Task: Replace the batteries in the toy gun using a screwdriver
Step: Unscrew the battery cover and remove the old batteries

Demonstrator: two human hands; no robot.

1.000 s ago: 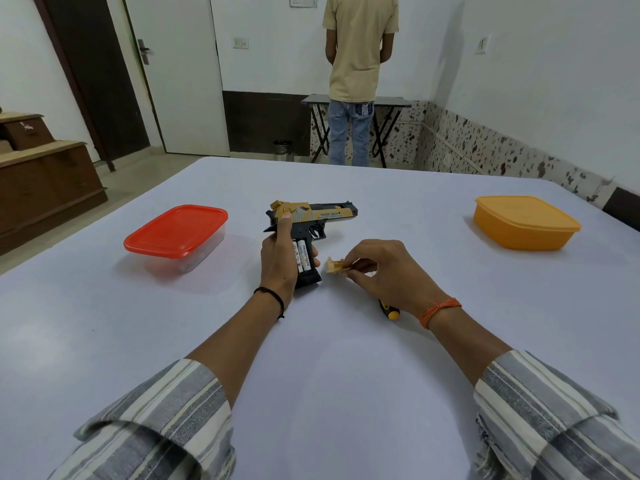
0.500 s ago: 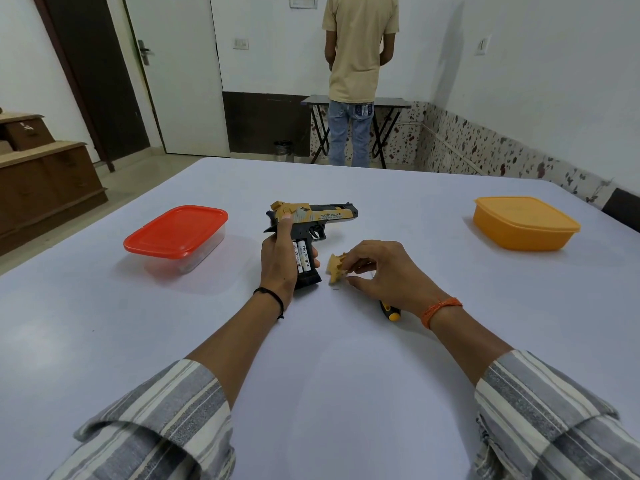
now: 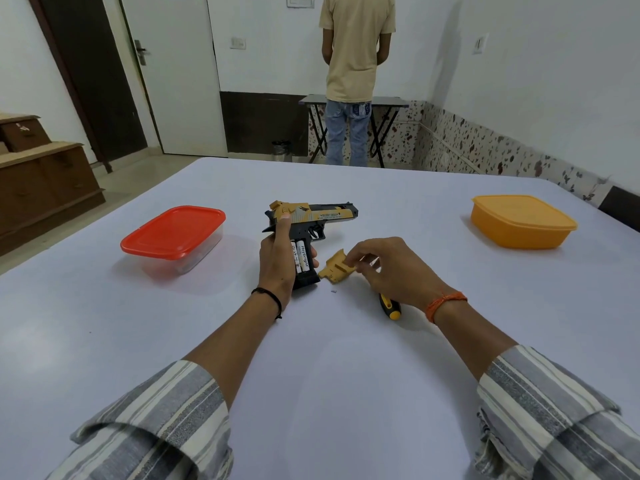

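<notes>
The toy gun (image 3: 308, 230) lies on its side on the table (image 3: 346, 375), barrel pointing right, grip running back toward the person. Everything else is placed from it. The left hand (image 3: 277, 261) is wrapped around the grip from the gun's left side, index finger stretched up along the rear of the slide, thumb curled against the grip's right edge. The compartment in the grip is open and two batteries (image 3: 300, 258) sit in it side by side, their long axes running along the grip, toward the person.

Just right of the grip lies the tan battery cover (image 3: 335, 270), resting on the table. The right hand (image 3: 384, 268) is just beyond it, fingers loosely curled; its fingertips are at the cover's right edge, but whether they pinch it or merely touch it I cannot tell. The screwdriver (image 3: 389, 306) lies to the right of the gun and nearer the person, mostly hidden beneath the right hand, only its black and yellow handle showing.

The batteries look like the next thing to handle. They lie left of the right hand's fingertips, past the cover, and that hand is the freer one. Lifting a cell probably means prying at one end, across its length.

A red-lidded box (image 3: 173, 233) stands left of the gun, an orange box (image 3: 523, 221) far to its right.
</notes>
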